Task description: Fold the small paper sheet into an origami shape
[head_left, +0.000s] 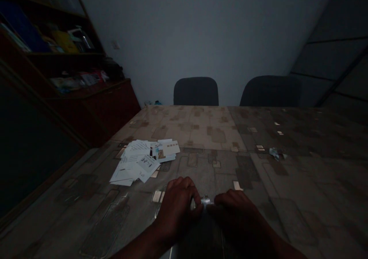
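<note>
Low in the middle of the head view, my left hand (178,201) is bent into a pinch, with thumb and fingertips together. My right hand (234,211) is beside it, its fingers curled and closed. Between the fingertips of both hands is a small shiny, silvery piece (206,200). It might be film or foil; in the dim light I cannot tell which. Below the hands the view is too dark to make out what lies there. To the left, apart from my hands, is a spread pile of white printed cards or papers (135,165).
A patterned cloth covers the table (189,128). A small crumpled wrapper (276,153) lies to the right. Two dark chairs stand at the far edge, one (196,91) in the middle and another (270,91) further right. A wooden cabinet (112,109) with filled shelves is at the left.
</note>
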`<state>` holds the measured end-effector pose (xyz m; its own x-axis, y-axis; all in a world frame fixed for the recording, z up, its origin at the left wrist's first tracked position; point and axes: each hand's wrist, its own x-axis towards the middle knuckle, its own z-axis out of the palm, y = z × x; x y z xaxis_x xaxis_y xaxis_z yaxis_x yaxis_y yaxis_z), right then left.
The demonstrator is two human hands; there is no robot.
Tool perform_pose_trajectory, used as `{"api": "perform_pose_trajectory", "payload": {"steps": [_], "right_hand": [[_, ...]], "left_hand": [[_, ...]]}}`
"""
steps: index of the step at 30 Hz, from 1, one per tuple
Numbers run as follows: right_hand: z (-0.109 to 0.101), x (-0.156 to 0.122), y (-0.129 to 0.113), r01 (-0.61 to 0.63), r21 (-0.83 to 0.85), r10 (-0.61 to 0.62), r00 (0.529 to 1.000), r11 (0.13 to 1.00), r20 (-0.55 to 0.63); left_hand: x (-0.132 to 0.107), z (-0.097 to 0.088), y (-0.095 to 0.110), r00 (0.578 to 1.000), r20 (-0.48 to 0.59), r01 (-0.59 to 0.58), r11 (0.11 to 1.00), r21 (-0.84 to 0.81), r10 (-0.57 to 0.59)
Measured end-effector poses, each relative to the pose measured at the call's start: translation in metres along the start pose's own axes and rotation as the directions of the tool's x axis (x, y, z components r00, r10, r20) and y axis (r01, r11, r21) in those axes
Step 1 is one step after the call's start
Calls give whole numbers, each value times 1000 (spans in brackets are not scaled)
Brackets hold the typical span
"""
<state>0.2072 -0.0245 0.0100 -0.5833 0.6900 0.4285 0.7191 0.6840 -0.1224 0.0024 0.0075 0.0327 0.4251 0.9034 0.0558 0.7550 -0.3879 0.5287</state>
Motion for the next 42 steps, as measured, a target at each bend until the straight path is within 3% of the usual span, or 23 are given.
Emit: {"api": "perform_pose_trajectory", "payload": {"steps": [9,14,19,23,26,32,36,42], "right_hand": [[-3,-5,-2,73,-163,-62,996,984,71],[0,-8,1,78,-139,-70,996,987,61],[2,-7,0,69,-135,-70,998,988,3],[2,-5,-2,78,-109,-79,997,991,-2],[2,-5,-2,69,-114,-72,997,991,-20],[1,-6,-2,60,-129,-59,998,990,6],[2,-7,-1,57,-113,-60,998,992,-23],[6,-9,3,53,-100,-57,998,994,-37]], "left_hand": [[-1,2,-3,999,-44,5,998,-64,-8],[-2,2,-10,999,-48,1,993,-121,-7],[-12,5,-22,984,-95,-161,982,-98,152],[-22,9,-28,944,-100,-307,949,75,313],[-25,12,-27,928,-35,-363,921,142,371],[-21,1,-24,913,-6,-408,911,61,409],[-19,-9,-26,894,68,-446,894,40,443],[-20,-16,-33,827,115,-558,828,54,549]]}}
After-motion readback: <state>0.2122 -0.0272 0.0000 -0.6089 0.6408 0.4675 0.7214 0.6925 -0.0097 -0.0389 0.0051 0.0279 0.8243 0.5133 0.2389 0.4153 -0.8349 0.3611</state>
